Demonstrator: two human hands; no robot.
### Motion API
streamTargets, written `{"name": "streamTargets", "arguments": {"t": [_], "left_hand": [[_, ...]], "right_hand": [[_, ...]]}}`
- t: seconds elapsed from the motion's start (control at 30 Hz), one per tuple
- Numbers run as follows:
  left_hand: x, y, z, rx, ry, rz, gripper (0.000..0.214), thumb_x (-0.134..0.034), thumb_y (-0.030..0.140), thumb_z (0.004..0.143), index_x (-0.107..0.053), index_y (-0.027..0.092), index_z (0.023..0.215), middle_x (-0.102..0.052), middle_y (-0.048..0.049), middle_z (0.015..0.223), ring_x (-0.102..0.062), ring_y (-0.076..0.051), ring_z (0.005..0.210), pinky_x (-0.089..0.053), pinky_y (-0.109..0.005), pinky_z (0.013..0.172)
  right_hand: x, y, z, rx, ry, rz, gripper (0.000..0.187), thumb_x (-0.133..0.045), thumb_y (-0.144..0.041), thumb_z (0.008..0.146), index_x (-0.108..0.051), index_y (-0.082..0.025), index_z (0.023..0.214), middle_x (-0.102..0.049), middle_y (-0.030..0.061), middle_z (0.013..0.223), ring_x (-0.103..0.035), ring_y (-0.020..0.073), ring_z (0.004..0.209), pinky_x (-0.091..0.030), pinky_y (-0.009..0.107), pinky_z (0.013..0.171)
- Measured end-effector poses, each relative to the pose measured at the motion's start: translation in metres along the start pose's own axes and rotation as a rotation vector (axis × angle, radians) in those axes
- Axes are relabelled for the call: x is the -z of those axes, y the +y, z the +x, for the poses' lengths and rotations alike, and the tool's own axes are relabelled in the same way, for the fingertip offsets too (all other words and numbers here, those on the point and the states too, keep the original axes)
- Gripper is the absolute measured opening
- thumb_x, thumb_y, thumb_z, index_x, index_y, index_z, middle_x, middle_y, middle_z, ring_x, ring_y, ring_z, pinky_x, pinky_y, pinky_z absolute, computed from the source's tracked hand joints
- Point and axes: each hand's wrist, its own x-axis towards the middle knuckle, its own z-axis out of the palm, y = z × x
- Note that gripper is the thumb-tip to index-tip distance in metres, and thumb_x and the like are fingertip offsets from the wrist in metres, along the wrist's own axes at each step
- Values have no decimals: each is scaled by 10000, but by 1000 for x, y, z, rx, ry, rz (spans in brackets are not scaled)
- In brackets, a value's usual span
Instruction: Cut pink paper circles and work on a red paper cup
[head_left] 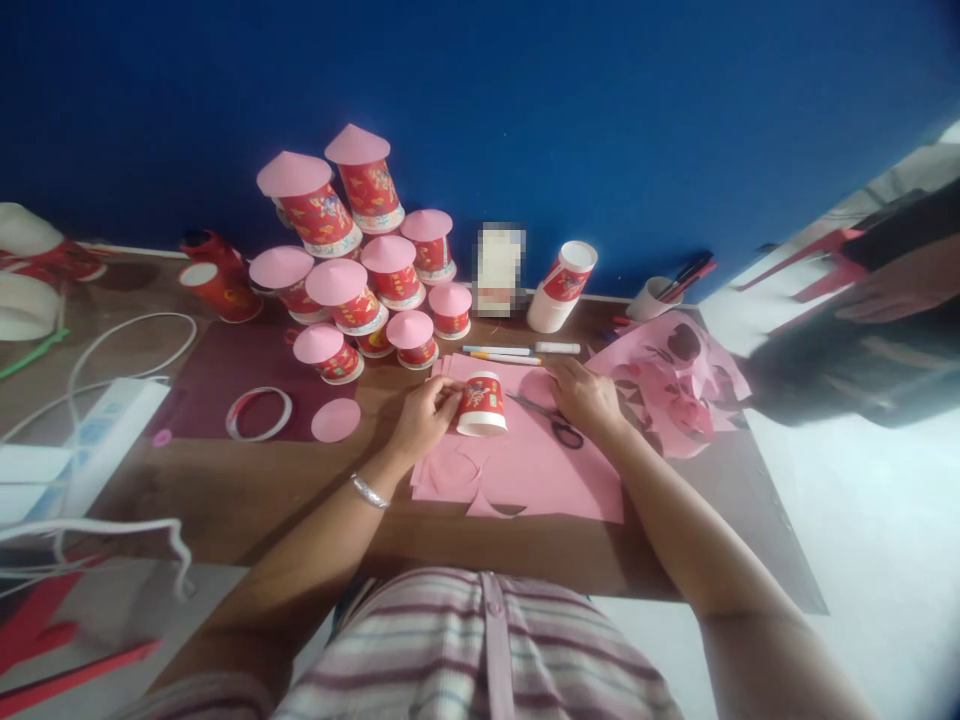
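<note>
My left hand [422,417] is closed on a small red paper cup [481,404] that stands upside down on pink paper sheets [540,475]. My right hand [583,397] rests on the same pink paper, its fingers curled on a pink paper circle [537,386] just right of the cup. Black-handled scissors [559,424] lie beside and partly under that hand. A silver bangle [369,491] is on my left wrist.
A pile of upturned red cups with pink cone lids [352,285] stands behind. Pens [501,353] lie near the paper, pink scraps [675,375] at the right, a stack of cups [561,286], a tape ring [259,413], a loose pink disc [335,420], a power strip [105,435].
</note>
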Motion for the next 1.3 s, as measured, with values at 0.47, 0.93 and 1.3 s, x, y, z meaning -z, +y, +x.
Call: {"name": "streamTargets", "arguments": {"t": [0.47,0.93,1.3], "left_hand": [[-1,-2,1,14,12,-18,176,-620,352,951,-692,203,1013,-815,-86,1025,-780,-229,913,-613,-353,813],[3,7,0,5,31,27,167,-597,346,972,-678,205,1011,-811,-88,1045,-777,-238,964,-610,-373,888],[15,38,-25,-152,-9,175,251,-648,383,994,-629,208,1174,-719,-69,1037,-715,-181,877,-597,-296,784]], "right_hand": [[17,32,11,-161,-72,-156,311,-457,-227,1053,-762,-169,1046,-735,116,1017,-601,186,759,-193,340,570],[20,1,-1,-42,-66,13,316,-512,-255,1013,-783,-189,1162,-796,108,1074,-693,203,792,-315,309,581],[24,-53,-25,189,-20,337,316,-534,-360,1082,-752,-168,1208,-787,93,981,-697,163,721,-390,265,590]]}}
